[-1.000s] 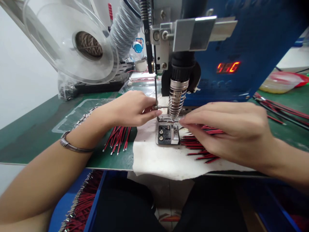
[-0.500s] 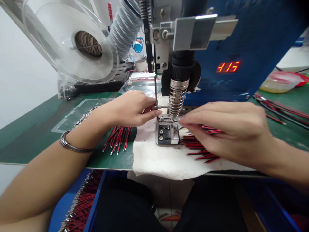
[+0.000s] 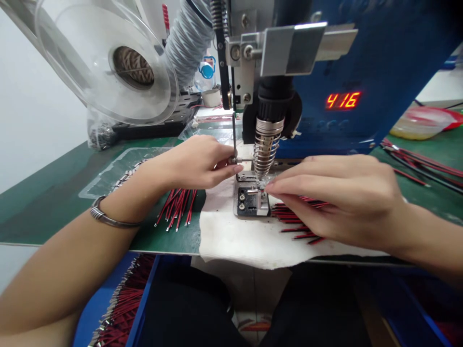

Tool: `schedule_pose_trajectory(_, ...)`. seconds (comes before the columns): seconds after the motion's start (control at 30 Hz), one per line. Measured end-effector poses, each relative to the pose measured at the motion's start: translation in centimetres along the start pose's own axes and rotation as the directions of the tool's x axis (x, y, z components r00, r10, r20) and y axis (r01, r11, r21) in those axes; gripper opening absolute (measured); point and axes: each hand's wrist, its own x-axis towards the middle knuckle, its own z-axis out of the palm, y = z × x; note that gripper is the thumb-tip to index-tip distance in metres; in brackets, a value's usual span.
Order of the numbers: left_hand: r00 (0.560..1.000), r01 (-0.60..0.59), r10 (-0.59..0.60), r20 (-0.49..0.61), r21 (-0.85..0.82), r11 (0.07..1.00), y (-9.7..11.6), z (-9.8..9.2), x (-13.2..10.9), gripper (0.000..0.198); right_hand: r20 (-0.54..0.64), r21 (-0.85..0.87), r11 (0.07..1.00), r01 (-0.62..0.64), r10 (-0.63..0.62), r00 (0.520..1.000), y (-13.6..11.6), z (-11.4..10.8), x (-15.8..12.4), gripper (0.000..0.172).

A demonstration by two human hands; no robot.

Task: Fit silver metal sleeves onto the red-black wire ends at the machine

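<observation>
My left hand [image 3: 202, 161] is closed beside the soldering machine's thin upright metal rod [image 3: 234, 137], thumb and forefinger bent together at its lower end. Whatever lies between those fingers is hidden. From the right, my right hand [image 3: 340, 200] pinches a small silver metal part [image 3: 255, 192] just under the spring-wrapped soldering tip [image 3: 264, 144]. The part sits over the small black fixture [image 3: 248, 205]; whether it touches it, I cannot tell. Red and black wires [image 3: 289, 212] lie beneath my right hand, and a further bunch of wires [image 3: 178, 207] lies below my left wrist.
The blue machine body [image 3: 361, 62] with a red lit display stands behind. A clear plastic reel [image 3: 83, 86] hangs at upper left beside a grey hose [image 3: 188, 43]. A white cloth [image 3: 224, 241] covers the table's front edge. Below, a blue bin [image 3: 144, 294] holds many wires.
The fingertips of my right hand have dropped slightly and shifted left, and the silver part now shows below the soldering tip. My left hand has stayed in place.
</observation>
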Motion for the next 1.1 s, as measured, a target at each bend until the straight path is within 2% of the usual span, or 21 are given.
schedule_pose_trajectory(0.2, 1.0, 0.01, -0.01, 0.001, -0.017, 1.0, 0.1, 0.0, 0.0, 0.039, 0.038, -0.127, 0.988, 0.082, -0.078, 0.996, 1.1, -0.4, 0.0, 0.015)
schedule_pose_trajectory(0.43, 1.0, 0.003, -0.003, -0.005, -0.008, 1.0, 0.0, 0.0, 0.0, 0.041, -0.021, -0.172, 0.98, 0.103, -0.108, 0.994, 1.3, -0.6, -0.1, 0.02)
schedule_pose_trajectory(1.1, 1.0, 0.003, -0.003, 0.019, -0.021, 1.0, 0.1, -0.1, 0.0, 0.041, 0.01, -0.146, 0.984, 0.105, -0.105, 0.994, 1.3, -0.6, -0.1, 0.016)
